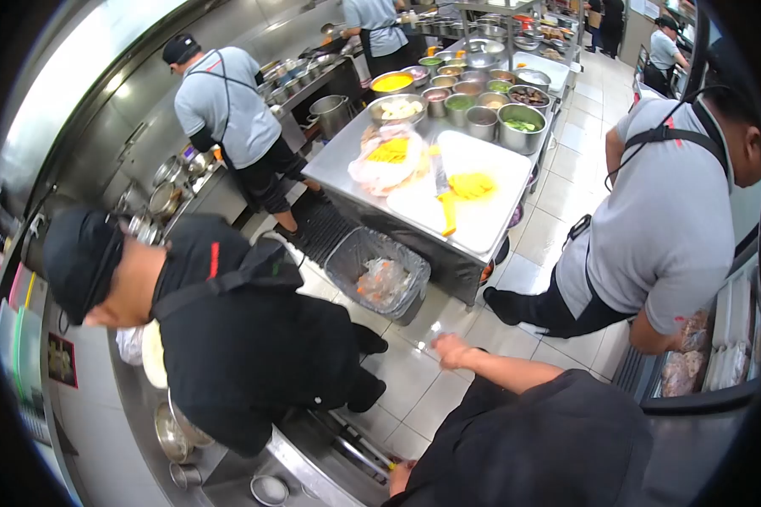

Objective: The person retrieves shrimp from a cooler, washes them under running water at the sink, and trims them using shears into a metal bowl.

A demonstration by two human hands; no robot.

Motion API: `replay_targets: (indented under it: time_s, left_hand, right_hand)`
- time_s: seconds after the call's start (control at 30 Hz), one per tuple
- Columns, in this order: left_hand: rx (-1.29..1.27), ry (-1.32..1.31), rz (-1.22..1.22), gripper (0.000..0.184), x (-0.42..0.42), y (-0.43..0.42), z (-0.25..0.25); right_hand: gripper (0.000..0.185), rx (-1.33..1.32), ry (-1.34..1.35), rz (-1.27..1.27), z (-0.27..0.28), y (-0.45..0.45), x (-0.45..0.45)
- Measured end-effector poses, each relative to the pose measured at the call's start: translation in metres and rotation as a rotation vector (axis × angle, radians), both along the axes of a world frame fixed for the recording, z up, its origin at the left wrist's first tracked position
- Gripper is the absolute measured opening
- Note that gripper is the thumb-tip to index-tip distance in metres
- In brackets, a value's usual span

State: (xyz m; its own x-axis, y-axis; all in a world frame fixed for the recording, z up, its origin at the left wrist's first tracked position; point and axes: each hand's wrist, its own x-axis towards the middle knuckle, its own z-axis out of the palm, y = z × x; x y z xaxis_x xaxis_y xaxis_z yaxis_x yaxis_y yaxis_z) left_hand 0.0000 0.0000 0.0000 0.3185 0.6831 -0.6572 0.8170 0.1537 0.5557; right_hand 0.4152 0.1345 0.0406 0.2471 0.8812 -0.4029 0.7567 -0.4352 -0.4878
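Observation:
Over the floor tiles, right of the lined bin, is my right hand (pixel 452 349), its fingers loosely curled with nothing visible in them. My left hand (pixel 400 476) is low in the view, at the edge of an open steel drawer or cabinet (pixel 334 460), beside a small yellow and green item. Its fingers are partly hidden and look closed; what they hold is too small to name. The lined bin (pixel 379 275) contains clear plastic and scraps.
A steel table (pixel 347 165) bears a white cutting board (pixel 482 215), a yellow-handled knife (pixel 445 198), cut yellow food and several metal pots. A person in black (pixel 254 329) bends close on the left; another in grey (pixel 659 211) reaches into a cold cabinet on the right. Others work behind.

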Motion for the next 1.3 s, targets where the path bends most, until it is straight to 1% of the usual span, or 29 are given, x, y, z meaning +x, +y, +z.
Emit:
replay_targets:
  time_s: [0.03,0.07,0.1,0.13,0.17,0.2,0.23,0.27,0.3,0.33,0.37,0.43,0.5,0.57,0.7,0.77,0.8,0.83,0.9,0.93,0.97,1.0,1.03,1.1,1.13,1.17,1.23,1.27,1.3]
  left_hand:
    - [0.027,0.05,0.035,0.049,0.034,0.034,0.042]
    - [0.052,0.098,0.071,0.046,0.067,0.067,0.084]
    - [0.092,0.11,0.078,0.047,0.117,0.065,0.146]
    - [0.209,0.005,0.1,0.048,0.157,0.094,0.157]
    - [0.315,-0.175,0.151,0.045,0.174,0.129,0.11]
    - [0.372,-0.28,0.193,0.041,0.203,0.164,0.122]
    - [0.293,-0.355,0.313,0.04,0.233,0.188,0.133]
    - [0.315,-0.414,0.32,0.044,0.254,0.22,0.124]
    - [0.328,-0.547,0.342,0.048,0.293,0.24,0.164]
    - [0.262,-0.555,0.392,0.055,0.31,0.273,0.156]
    - [0.137,-0.534,0.387,0.064,0.341,0.295,0.201]
    - [0.213,-0.617,0.457,0.074,0.386,0.34,0.225]
    - [0.186,-0.712,0.519,0.078,0.424,0.38,0.237]
    - [0.163,-0.691,0.528,0.086,0.455,0.421,0.248]
    - [0.185,-0.621,0.565,0.093,0.509,0.488,0.245]
    - [0.398,-0.414,0.595,0.1,0.533,0.521,0.222]
    - [0.493,-0.329,0.616,0.096,0.544,0.533,0.208]
    - [0.482,-0.342,0.621,0.096,0.549,0.539,0.205]
    - [0.567,-0.255,0.469,0.075,0.551,0.548,0.196]
    - [0.618,-0.302,0.418,0.047,0.55,0.553,0.187]
    - [0.604,-0.299,0.415,0.047,0.547,0.559,0.178]
    - [0.607,-0.446,0.558,0.036,0.543,0.564,0.17]
    - [0.602,-0.587,0.699,0.026,0.538,0.568,0.168]
    - [0.462,-0.904,0.862,0.011,0.517,0.575,0.182]
    - [0.401,-1.037,0.87,0.009,0.512,0.576,0.199]
    - [0.341,-1.171,0.88,0.009,0.51,0.576,0.213]
    - [0.329,-1.153,0.816,0.01,0.509,0.576,0.229]
    - [0.326,-1.137,0.753,0.011,0.509,0.576,0.237]
    - [0.325,-1.136,0.746,0.011,0.512,0.574,0.247]
  right_hand:
    - [0.045,0.015,-0.012,-0.01,0.002,0.01,0.007]
    - [0.044,-0.029,-0.041,-0.146,0.058,0.009,0.022]
    - [0.045,-0.179,0.017,-0.266,0.088,-0.026,0.06]
    - [0.041,-0.151,-0.049,-0.326,0.109,-0.016,0.107]
    - [0.039,-0.122,-0.095,-0.391,0.12,-0.007,0.141]
    - [0.038,0.032,-0.168,-0.43,0.12,-0.003,0.162]
    - [0.038,0.172,-0.252,-0.465,0.121,-0.006,0.184]
    - [0.036,0.264,-0.254,-0.539,0.115,0.003,0.211]
    - [0.035,0.352,-0.252,-0.607,0.109,0.013,0.236]
    - [0.034,0.494,-0.238,-0.657,0.115,0.024,0.254]
    - [0.033,0.64,-0.222,-0.701,0.127,0.042,0.269]
    - [0.031,0.642,-0.053,-0.722,0.155,0.084,0.296]
    - [0.032,0.777,-0.068,-0.641,0.166,0.133,0.317]
    - [0.035,0.822,-0.04,-0.545,0.191,0.185,0.327]
    - [0.039,0.839,-0.015,-0.441,0.2,0.299,0.339]
    - [0.049,0.756,0.064,-0.478,0.191,0.35,0.342]
    - [0.049,0.759,0.043,-0.473,0.191,0.371,0.345]
    - [0.053,0.699,0.044,-0.498,0.19,0.388,0.344]
    - [0.057,0.625,0.037,-0.515,0.188,0.41,0.343]
    - [0.06,0.483,0.063,-0.548,0.191,0.414,0.341]
    - [0.063,0.341,0.09,-0.586,0.193,0.416,0.337]
    - [0.052,0.37,-0.063,-0.591,0.188,0.417,0.332]
    - [0.052,0.35,-0.064,-0.608,0.184,0.419,0.332]
    - [0.034,0.441,0.008,-0.485,0.177,0.422,0.333]
    - [0.029,0.549,0.011,-0.437,0.175,0.427,0.331]
    - [0.029,0.537,0.007,-0.448,0.179,0.43,0.326]
    - [0.029,0.795,0.103,-0.478,0.206,0.435,0.316]
    - [0.029,0.796,0.102,-0.482,0.225,0.434,0.315]
    - [0.029,0.799,0.23,-0.524,0.248,0.431,0.314]
